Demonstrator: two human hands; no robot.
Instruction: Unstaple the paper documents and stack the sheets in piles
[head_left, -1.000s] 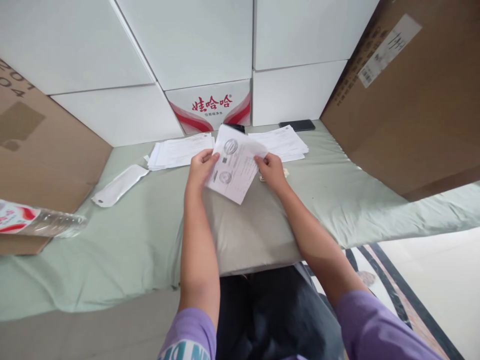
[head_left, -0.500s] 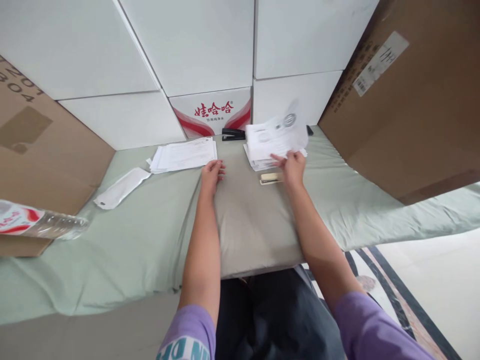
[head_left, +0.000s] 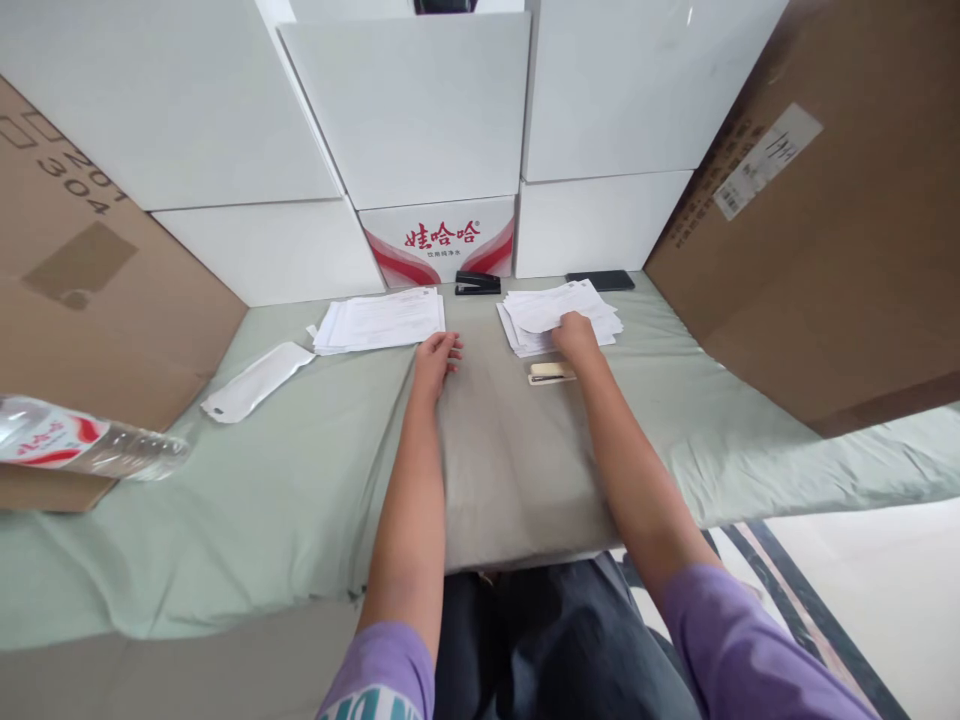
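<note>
The right hand (head_left: 574, 332) lies flat on the near edge of the right stack of papers (head_left: 562, 312), palm down with the fingers pressing on the top sheet and gripping nothing. That stack sits on the green sheet (head_left: 285, 480) toward the back of the surface, its sheets fanned a little out of line. The left hand (head_left: 436, 356) rests loosely open on the grey pillow (head_left: 510, 470), its fingers relaxed and holding nothing, just beside the near right corner of the left stack of papers (head_left: 381, 320); whether it touches that corner cannot be told. A small beige box (head_left: 550, 372) lies on the pillow just beside the right wrist. A black stapler (head_left: 478, 284) stands between the two stacks at the back, against a white carton with red print (head_left: 442, 240). A dark phone (head_left: 600, 280) lies behind the right stack. Off to the left are a white plastic sleeve (head_left: 257, 381) on the sheet and a water bottle (head_left: 82, 446) on its side.
</note>
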